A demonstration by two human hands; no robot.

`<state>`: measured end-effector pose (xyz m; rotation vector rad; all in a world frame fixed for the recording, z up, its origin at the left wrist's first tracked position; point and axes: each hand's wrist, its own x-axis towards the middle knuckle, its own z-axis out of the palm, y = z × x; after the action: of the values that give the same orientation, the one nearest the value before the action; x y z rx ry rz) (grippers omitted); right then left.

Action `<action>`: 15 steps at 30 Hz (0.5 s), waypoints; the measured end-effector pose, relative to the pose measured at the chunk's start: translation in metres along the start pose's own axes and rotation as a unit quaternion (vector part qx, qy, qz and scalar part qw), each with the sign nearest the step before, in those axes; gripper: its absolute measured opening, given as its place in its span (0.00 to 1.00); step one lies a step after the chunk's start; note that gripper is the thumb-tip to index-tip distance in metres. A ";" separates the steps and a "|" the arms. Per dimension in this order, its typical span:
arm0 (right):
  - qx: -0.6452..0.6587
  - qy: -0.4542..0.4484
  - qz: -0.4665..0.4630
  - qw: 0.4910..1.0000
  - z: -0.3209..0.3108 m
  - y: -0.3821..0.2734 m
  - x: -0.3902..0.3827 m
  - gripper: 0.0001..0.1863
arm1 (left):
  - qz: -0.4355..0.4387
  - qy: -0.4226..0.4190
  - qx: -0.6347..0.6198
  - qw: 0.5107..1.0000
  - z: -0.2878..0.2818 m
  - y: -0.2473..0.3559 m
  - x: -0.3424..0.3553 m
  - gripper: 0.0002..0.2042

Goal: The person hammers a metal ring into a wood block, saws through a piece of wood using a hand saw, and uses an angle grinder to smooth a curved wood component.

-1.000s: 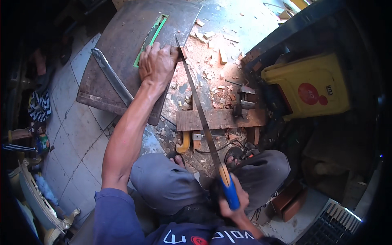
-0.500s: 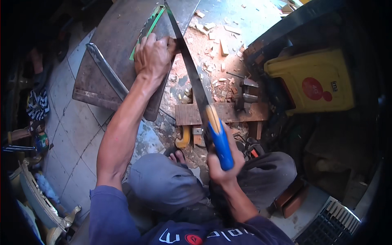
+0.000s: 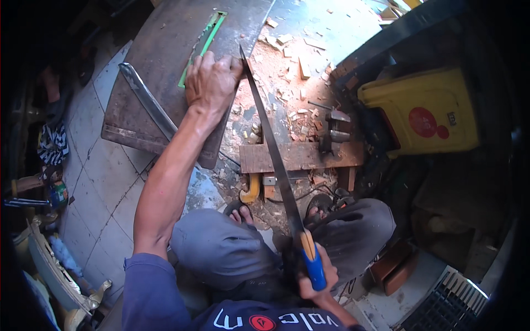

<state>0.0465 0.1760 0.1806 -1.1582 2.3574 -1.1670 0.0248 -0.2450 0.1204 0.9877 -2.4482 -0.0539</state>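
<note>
My left hand [image 3: 210,85] is closed at the right edge of a dark brown board [image 3: 132,105], pinching what looks like a small, dark piece of wood, largely hidden by the fingers and blade. The tip of a handsaw [image 3: 271,149] lies beside that thumb. My right hand [image 3: 319,276] grips the saw's blue and tan handle low over my lap, so the blade runs diagonally up to the board edge. A green-edged strip [image 3: 218,25] with a jagged side lies on the board above my left knuckles; a long metal bar [image 3: 146,96] lies to the left.
Wood chips and sawdust [image 3: 281,66] cover the middle. A wooden crosspiece [image 3: 259,157], a yellow bent object [image 3: 251,190] and metal clamps [image 3: 337,129] sit below. A yellow panel [image 3: 419,110] stands right, a black grate [image 3: 441,298] lower right. Tiled floor [image 3: 94,193] is left.
My right hand pushed the saw forward half a second ago and has since drawn it back toward my body. My left hand stays at the board's edge.
</note>
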 end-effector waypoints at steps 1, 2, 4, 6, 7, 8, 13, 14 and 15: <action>-0.019 0.004 0.009 1.000 0.007 -0.007 0.013 0.38 | 0.003 -0.001 -0.004 1.000 0.000 0.004 -0.006 0.21; 0.008 0.010 -0.002 1.000 0.007 -0.013 0.028 0.38 | -0.014 -0.059 -0.003 0.998 -0.002 0.002 -0.006 0.22; 0.135 0.002 0.035 0.990 0.027 -0.021 0.084 0.37 | -0.003 -0.023 -0.001 1.000 0.003 -0.007 0.004 0.21; 0.130 -0.006 0.051 0.990 0.035 -0.026 0.088 0.36 | 0.007 -0.007 0.000 1.000 0.005 -0.009 0.002 0.20; 0.105 -0.003 0.008 0.994 0.025 -0.021 0.059 0.35 | 0.004 -0.019 0.002 1.000 0.007 -0.009 0.000 0.20; 0.039 0.008 -0.035 0.999 0.011 -0.008 0.025 0.40 | -0.004 -0.027 0.005 1.000 0.005 -0.007 0.001 0.19; 0.079 0.030 -0.004 0.996 0.037 -0.017 0.066 0.35 | 0.023 0.005 0.026 0.999 -0.003 -0.008 0.001 0.21; 0.109 0.009 0.047 0.993 0.047 -0.024 0.099 0.36 | 0.004 -0.026 0.017 1.000 0.004 -0.006 0.011 0.21; 0.144 -0.023 0.114 0.983 0.050 -0.034 0.110 0.36 | -0.018 -0.078 0.012 0.997 0.006 -0.006 0.005 0.21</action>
<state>0.0207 0.0531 0.1857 -0.7876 2.1293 -1.3265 0.0233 -0.2538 0.1157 1.0746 -2.5776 -0.1194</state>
